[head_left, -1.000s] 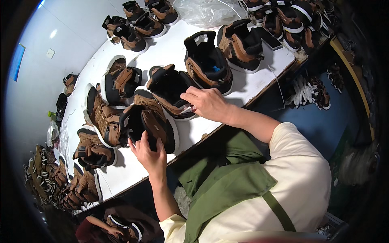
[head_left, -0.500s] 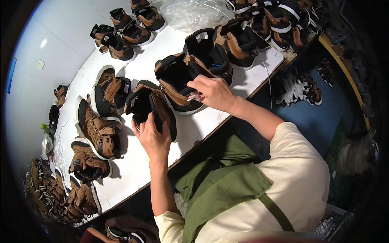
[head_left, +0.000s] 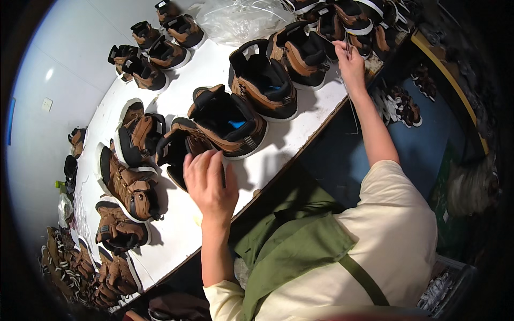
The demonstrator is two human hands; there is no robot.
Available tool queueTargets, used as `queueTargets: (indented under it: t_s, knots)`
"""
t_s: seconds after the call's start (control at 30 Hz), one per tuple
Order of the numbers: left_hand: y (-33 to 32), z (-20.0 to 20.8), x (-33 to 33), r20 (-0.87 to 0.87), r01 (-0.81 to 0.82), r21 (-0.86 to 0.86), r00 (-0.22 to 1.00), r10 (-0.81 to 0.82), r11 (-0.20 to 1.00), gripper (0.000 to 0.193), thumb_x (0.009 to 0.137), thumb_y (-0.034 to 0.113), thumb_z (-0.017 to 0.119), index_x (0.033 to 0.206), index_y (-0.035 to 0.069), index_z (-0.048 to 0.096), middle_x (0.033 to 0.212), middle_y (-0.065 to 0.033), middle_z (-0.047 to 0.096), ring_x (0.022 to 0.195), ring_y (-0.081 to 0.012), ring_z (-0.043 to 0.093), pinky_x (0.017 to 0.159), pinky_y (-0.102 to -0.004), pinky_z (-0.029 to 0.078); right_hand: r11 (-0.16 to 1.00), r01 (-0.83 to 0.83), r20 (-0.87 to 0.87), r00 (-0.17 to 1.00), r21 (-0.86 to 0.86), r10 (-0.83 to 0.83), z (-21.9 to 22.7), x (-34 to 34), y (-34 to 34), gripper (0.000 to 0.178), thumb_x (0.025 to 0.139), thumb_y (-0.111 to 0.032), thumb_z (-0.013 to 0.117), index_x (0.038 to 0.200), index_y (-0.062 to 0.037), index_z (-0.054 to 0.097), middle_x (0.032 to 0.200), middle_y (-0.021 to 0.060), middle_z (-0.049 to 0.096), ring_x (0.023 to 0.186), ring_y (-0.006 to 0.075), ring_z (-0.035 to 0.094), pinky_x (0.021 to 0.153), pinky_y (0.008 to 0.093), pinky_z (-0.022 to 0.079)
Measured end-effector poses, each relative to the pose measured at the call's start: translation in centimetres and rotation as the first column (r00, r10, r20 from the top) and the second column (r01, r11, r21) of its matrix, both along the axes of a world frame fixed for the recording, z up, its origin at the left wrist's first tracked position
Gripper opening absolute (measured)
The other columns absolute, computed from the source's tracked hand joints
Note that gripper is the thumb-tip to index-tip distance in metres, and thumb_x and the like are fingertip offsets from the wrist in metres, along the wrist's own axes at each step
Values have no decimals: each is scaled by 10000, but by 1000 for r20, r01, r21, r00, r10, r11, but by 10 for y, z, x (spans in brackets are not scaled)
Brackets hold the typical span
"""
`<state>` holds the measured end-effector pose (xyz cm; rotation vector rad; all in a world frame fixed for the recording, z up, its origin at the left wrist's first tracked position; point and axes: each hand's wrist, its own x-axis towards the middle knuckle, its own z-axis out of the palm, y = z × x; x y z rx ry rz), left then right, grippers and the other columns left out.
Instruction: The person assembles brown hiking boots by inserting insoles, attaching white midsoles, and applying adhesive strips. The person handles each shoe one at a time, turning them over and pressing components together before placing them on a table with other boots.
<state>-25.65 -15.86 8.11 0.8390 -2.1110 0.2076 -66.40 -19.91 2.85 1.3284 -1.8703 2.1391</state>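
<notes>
My left hand (head_left: 211, 184) hovers at the near side of a brown and black shoe (head_left: 172, 150), fingers stretched out and thumb apart; it hides part of that shoe. Beside it, a second brown and black shoe (head_left: 250, 134) faces away, a blue patch showing inside. Two more such shoes, one (head_left: 281, 101) with some blue inside and another (head_left: 305, 72), continue the row to the right. My right hand (head_left: 352, 69) is stretched to the table's far right, fingers pinched by a thin strand (head_left: 352, 109) that hangs over the edge. What the fingertips hold is unclear.
More shoes lie on the white table (head_left: 182, 219) at left, including one on its side (head_left: 128, 184). Several shoes (head_left: 144, 72) stand at the back left. A clear plastic bag (head_left: 241, 24) lies at the back, with piled shoes (head_left: 356, 18) right of it.
My right hand has left the second shoe and reached to the far right. That shoe has turned, showing its blue patch. My left hand has drawn back from inside the first shoe.
</notes>
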Motion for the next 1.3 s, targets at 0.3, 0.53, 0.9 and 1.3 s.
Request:
queueTargets:
  t_s: [0.3,0.53,0.9,1.3]
  knots:
    - [2,-3,-84,114,377,7,920,-376,926,179,696,26,685,863,18,620,875,-94,624,795,-241,612,697,-338,493,993,-115,136,985,40,109,-17,-18,-14,337,916,-221,630,1132,37,615,1055,71,654,925,117,608,845,259,465]
    - [-1,-1,-133,151,445,20,884,-443,895,146,722,40,684,844,20,606,864,-75,616,749,-214,590,645,-321,464,915,-400,288,884,61,367,-7,-5,-26,389,878,-236,685,1106,69,608,1009,50,651,908,83,567,843,237,441]
    - [-7,-11,-154,89,395,36,914,-397,918,410,654,65,753,1036,1,619,990,-140,628,920,-309,609,781,-389,494,927,-368,293,896,70,333,-8,7,-26,393,831,-117,668,1168,71,595,1063,87,657,923,114,610,842,246,472]
    - [-68,-13,-145,438,-146,90,894,93,985,486,668,335,800,1021,49,629,943,-59,630,1003,-248,566,1038,-486,311,939,-320,411,845,-124,342,-36,47,-22,369,827,-86,679,1175,13,606,1020,16,648,813,43,543,744,206,454]
